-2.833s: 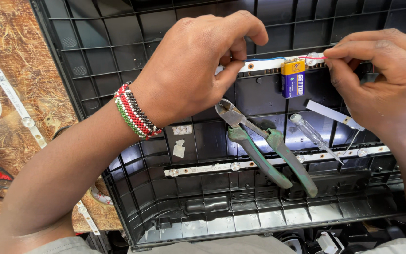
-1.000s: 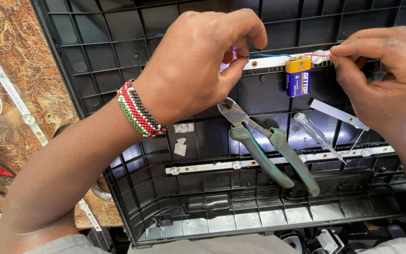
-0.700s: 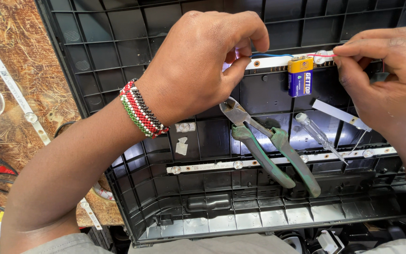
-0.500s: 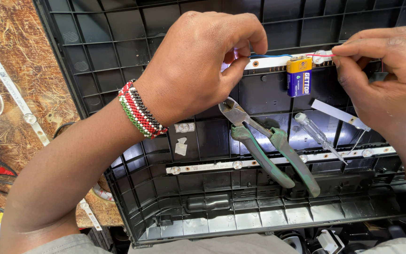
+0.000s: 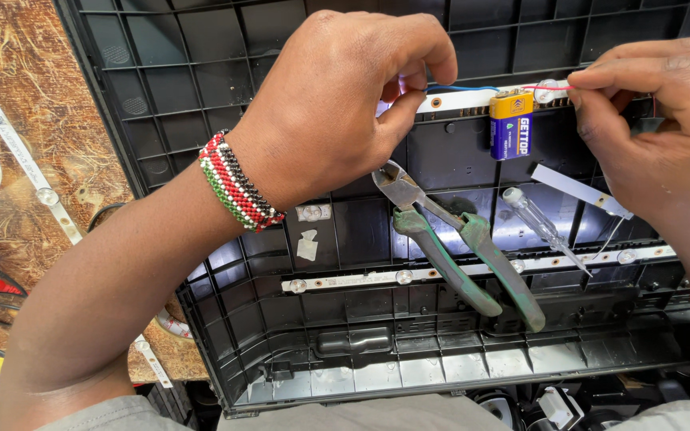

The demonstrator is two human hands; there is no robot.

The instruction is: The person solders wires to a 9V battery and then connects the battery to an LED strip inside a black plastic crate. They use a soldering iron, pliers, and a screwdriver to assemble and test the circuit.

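left hand (image 5: 337, 104): fingers pinched narrow on a blue wire (image 5: 461, 87) at the far light strip (image 5: 465, 99) | right hand (image 5: 656, 136): fingertips pinched on a red wire (image 5: 549, 86) just right of the yellow-blue battery (image 5: 511, 124) | green-handled pliers (image 5: 457, 239) and clear-handled screwdriver (image 5: 541, 227) lie nearer, inside the black ribbed panel (image 5: 201, 48) | second light strip (image 5: 409, 276) nearer.

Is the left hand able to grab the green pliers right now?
Probably yes, once it lets go. The left hand is pinching a blue wire at the strip. The green pliers lie just below it inside the black panel, uncovered, with nothing between them.
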